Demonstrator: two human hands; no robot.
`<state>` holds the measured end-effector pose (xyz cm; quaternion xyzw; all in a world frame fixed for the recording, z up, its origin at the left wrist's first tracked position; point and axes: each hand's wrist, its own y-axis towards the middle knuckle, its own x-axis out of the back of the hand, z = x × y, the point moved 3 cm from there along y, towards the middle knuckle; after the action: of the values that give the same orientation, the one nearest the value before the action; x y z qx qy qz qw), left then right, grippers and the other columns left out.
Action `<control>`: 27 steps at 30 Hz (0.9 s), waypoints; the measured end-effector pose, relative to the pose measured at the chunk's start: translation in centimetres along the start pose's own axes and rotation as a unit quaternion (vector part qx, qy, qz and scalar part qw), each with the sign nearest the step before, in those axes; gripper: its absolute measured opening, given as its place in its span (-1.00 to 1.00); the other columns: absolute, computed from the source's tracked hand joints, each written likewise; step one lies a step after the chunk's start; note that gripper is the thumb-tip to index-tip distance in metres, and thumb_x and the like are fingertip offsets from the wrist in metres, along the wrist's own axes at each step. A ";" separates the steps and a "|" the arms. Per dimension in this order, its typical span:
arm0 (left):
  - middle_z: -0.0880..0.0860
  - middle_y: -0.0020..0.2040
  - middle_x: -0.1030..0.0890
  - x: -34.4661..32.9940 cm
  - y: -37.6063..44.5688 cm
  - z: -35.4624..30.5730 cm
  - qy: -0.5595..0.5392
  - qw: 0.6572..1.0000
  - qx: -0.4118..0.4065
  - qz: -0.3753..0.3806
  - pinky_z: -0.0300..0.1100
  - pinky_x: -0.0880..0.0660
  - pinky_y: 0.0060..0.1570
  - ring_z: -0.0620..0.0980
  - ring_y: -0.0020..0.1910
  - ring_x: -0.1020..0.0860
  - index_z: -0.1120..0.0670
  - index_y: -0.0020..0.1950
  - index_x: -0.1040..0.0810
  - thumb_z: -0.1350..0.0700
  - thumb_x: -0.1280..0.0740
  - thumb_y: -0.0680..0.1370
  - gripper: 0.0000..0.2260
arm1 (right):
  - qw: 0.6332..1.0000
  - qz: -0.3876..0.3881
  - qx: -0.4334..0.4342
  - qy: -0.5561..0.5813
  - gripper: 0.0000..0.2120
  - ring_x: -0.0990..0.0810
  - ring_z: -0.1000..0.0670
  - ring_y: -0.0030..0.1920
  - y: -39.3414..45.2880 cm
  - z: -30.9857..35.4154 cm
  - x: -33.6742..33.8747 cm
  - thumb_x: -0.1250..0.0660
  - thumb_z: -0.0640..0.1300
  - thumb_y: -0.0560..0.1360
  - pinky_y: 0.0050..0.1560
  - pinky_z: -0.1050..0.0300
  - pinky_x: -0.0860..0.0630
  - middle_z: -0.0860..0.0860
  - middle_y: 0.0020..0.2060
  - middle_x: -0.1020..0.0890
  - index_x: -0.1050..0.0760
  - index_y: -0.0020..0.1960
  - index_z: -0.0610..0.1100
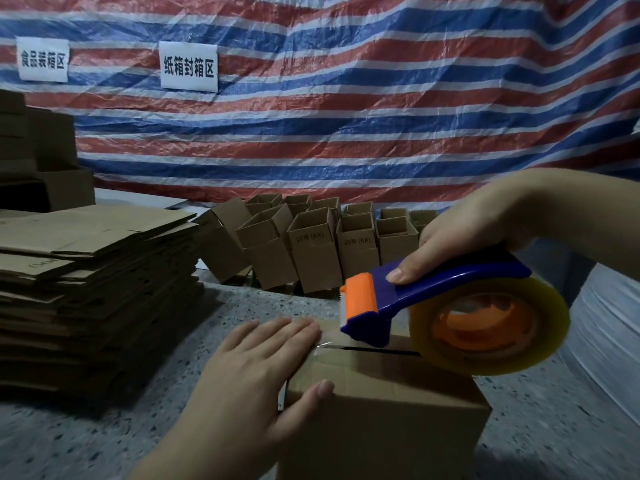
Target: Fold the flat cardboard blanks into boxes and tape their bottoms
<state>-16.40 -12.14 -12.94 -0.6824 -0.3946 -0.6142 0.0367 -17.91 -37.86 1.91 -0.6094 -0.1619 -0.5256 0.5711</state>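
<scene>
a cardboard box (384,410) stands on the speckled tabletop (104,441), in front of the person, with its bottom flaps up and a dark gap between them. the left hand (252,379) lies flat on the left end of the box, fingers (291,332) straight, thumb over the front edge. the right hand (485,230) has its fingers curled round the blue tape dispenser (446,306), whose orange head touches the box top near the seam. a stack of flat blanks (93,282) lies at left. folded boxes (318,247) stand behind, in rows.
</scene>
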 end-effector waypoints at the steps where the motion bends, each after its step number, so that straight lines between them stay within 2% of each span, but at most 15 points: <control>1: -0.32 0.46 -0.25 -0.1 -0.1 0.2 0.003 1.000 -0.001 -0.008 -0.21 0.00 0.40 -0.25 0.46 -0.23 -0.23 0.52 -0.27 -0.48 0.26 0.49 -0.28 | 1.000 0.023 -0.007 -0.006 -0.24 -0.68 -0.23 0.13 -0.3 -0.5 0.3 -0.61 0.45 0.07 0.24 -0.25 -0.56 -0.19 0.14 -0.69 -0.70 0.07 -0.05; 4: -0.19 0.37 -0.48 0.0 -0.2 -0.2 0.025 0.999 -0.014 -0.026 -0.23 -0.24 0.34 -0.16 0.32 -0.48 -0.09 0.43 -0.48 -0.35 0.12 0.60 -0.38 | 0.995 0.095 -0.018 -0.038 -0.40 -0.74 -0.07 -0.12 -1.4 -1.7 0.4 -0.49 0.52 0.17 -0.04 0.01 -0.65 -0.07 -0.11 -0.75 -0.73 -0.12 0.03; 7: -0.15 0.30 -0.57 0.3 -0.1 -0.6 0.035 0.999 -0.016 0.002 -0.25 -0.35 0.25 -0.12 0.20 -0.59 -0.03 0.38 -0.55 -0.30 0.07 0.62 -0.41 | 0.993 0.114 -0.013 -0.019 -0.45 -0.70 0.01 -0.26 -2.0 -2.3 -0.3 -0.47 0.51 0.19 -0.21 0.14 -0.61 -0.03 -0.22 -0.72 -0.74 -0.18 0.04; 10: -0.30 0.39 -0.38 0.9 0.3 -0.9 -0.012 0.999 -0.003 0.047 -0.35 -0.12 0.34 -0.23 0.31 -0.43 -0.18 0.50 -0.30 -0.39 0.11 0.55 -0.39 | 0.994 0.105 0.000 -0.009 -0.50 -0.69 0.03 -0.30 -2.2 -2.3 -0.8 -0.47 0.48 0.23 -0.25 0.17 -0.60 -0.02 -0.26 -0.71 -0.73 -0.25 0.04; 11: -0.32 0.39 -0.37 1.0 0.3 -0.9 -0.003 0.999 -0.011 0.045 -0.39 -0.09 0.32 -0.24 0.31 -0.42 -0.21 0.52 -0.24 -0.38 0.10 0.53 -0.40 | 0.995 0.100 0.002 -0.011 -0.51 -0.68 0.04 -0.31 -2.3 -2.1 -0.9 -0.45 0.46 0.25 -0.27 0.17 -0.61 -0.02 -0.28 -0.71 -0.73 -0.27 0.03; 12: -0.29 0.33 -0.47 1.0 0.3 -1.0 0.025 0.998 -0.020 0.048 -0.42 -0.19 0.28 -0.22 0.25 -0.49 -0.17 0.52 -0.28 -0.34 0.05 0.54 -0.41 | 0.995 0.094 0.001 -0.011 -0.52 -0.68 0.03 -0.33 -2.4 -2.0 -0.9 -0.44 0.44 0.25 -0.28 0.17 -0.61 -0.03 -0.29 -0.70 -0.73 -0.29 0.02; 14: -0.19 0.16 -0.64 1.7 1.1 -2.1 0.103 0.993 -0.026 0.048 -0.27 -0.40 0.22 -0.14 0.12 -0.62 -0.04 0.44 -0.47 -0.29 -0.01 0.54 -0.40 | 0.997 0.079 -0.001 -0.006 -0.54 -0.67 0.03 -0.35 -2.5 -1.8 -1.0 -0.43 0.40 0.27 -0.32 0.18 -0.60 -0.04 -0.30 -0.70 -0.72 -0.32 -0.01; 15: -0.13 0.24 -0.62 2.1 1.6 -3.0 0.135 0.990 -0.016 0.043 -0.15 -0.34 0.28 -0.09 0.20 -0.60 -0.04 0.44 -0.48 -0.33 0.07 0.54 -0.35 | 0.997 0.073 -0.001 -0.004 -0.55 -0.67 0.03 -0.36 -2.4 -1.8 -1.0 -0.43 0.38 0.29 -0.34 0.19 -0.59 -0.04 -0.31 -0.70 -0.72 -0.34 -0.02; 16: -0.08 0.44 -0.44 2.2 2.3 -3.9 0.162 0.986 -0.015 0.045 -0.05 -0.17 0.38 -0.05 0.39 -0.45 -0.07 0.51 -0.35 -0.40 0.24 0.50 -0.24 | 0.997 0.071 -0.002 -0.004 -0.55 -0.67 0.04 -0.38 -2.4 -1.7 -1.1 -0.42 0.36 0.31 -0.36 0.20 -0.59 -0.04 -0.32 -0.70 -0.72 -0.34 -0.03; 17: -0.09 0.57 -0.11 1.7 2.7 -4.7 0.170 0.984 -0.038 0.025 -0.02 0.09 0.44 -0.06 0.55 -0.15 -0.10 0.59 -0.09 -0.46 0.44 0.39 -0.11 | 0.998 0.070 -0.003 -0.005 -0.55 -0.67 0.04 -0.38 -2.4 -1.6 -1.1 -0.42 0.34 0.33 -0.37 0.20 -0.58 -0.04 -0.32 -0.69 -0.71 -0.33 -0.05; 18: -0.11 0.56 0.15 0.8 3.0 -5.2 0.154 0.987 -0.035 0.044 -0.05 0.30 0.41 -0.09 0.57 0.13 -0.09 0.59 0.18 -0.48 0.54 0.26 -0.04 | 0.998 0.068 -0.004 -0.006 -0.55 -0.67 0.03 -0.38 -2.5 -1.5 -1.1 -0.42 0.33 0.33 -0.37 0.19 -0.58 -0.04 -0.32 -0.69 -0.70 -0.29 -0.07; 19: -0.10 0.55 0.27 0.1 3.3 -5.7 0.141 0.986 -0.023 0.083 -0.07 0.41 0.37 -0.11 0.54 0.26 -0.07 0.55 0.34 -0.49 0.54 0.21 -0.03 | 0.998 0.065 -0.005 -0.007 -0.54 -0.67 0.02 -0.38 -2.5 -1.4 -1.1 -0.43 0.33 0.32 -0.37 0.18 -0.59 -0.04 -0.32 -0.69 -0.68 -0.22 -0.09; 21: -0.03 0.60 0.25 -1.0 3.7 -6.3 0.136 0.982 -0.017 0.126 -0.11 0.42 0.35 -0.08 0.57 0.24 -0.02 0.53 0.43 -0.52 0.43 0.24 -0.04 | 0.998 0.061 -0.005 -0.010 -0.49 -0.67 0.02 -0.37 -2.6 -1.4 -1.1 -0.43 0.32 0.32 -0.38 0.18 -0.58 -0.04 -0.32 -0.69 -0.63 -0.10 -0.13; 23: 0.02 0.62 0.19 -1.6 3.7 -6.3 0.158 0.977 -0.023 0.141 -0.14 0.35 0.35 -0.03 0.59 0.17 0.02 0.54 0.40 -0.52 0.34 0.27 -0.02 | 0.998 0.057 -0.003 -0.017 -0.46 -0.68 0.04 -0.37 -2.6 -1.5 -1.1 -0.42 0.34 0.30 -0.39 0.20 -0.58 -0.03 -0.32 -0.70 -0.61 -0.06 -0.14; 27: 0.02 0.63 0.12 -2.3 3.6 -5.9 0.199 0.968 -0.029 0.148 -0.16 0.31 0.34 -0.02 0.60 0.11 0.03 0.59 0.29 -0.51 0.33 0.29 0.00 | 0.997 0.072 -0.004 -0.010 -0.52 -0.70 0.02 -0.34 -2.4 -2.3 -0.8 -0.42 0.37 0.31 -0.36 0.19 -0.59 -0.04 -0.30 -0.71 -0.72 -0.23 -0.07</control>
<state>-18.91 -18.91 -11.94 -0.5983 -0.2560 -0.7364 0.1851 -21.17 -38.79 1.99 -0.6271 -0.1216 -0.4774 0.6034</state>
